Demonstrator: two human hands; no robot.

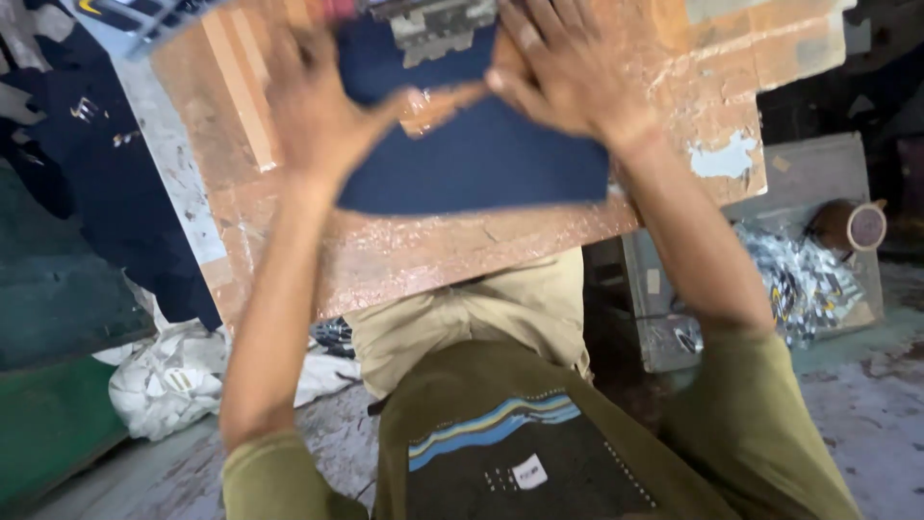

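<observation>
A dark blue sheet of fabric (481,159) lies flat on a worn wooden board (404,255) in front of me. My left hand (318,106) presses down on the sheet's left part with fingers spread. Over on the sheet's upper right part, my right hand (563,72) rests flat, its fingers apart too. A grey metal fixture (438,27) sits at the top edge of the fabric between my hands. Neither hand grips anything.
A pile of dark blue cloth (106,173) hangs at the left. A white sack (173,380) lies on the floor below it. At the right a grey box (818,279) holds shiny metal pieces and a brown roll (861,226).
</observation>
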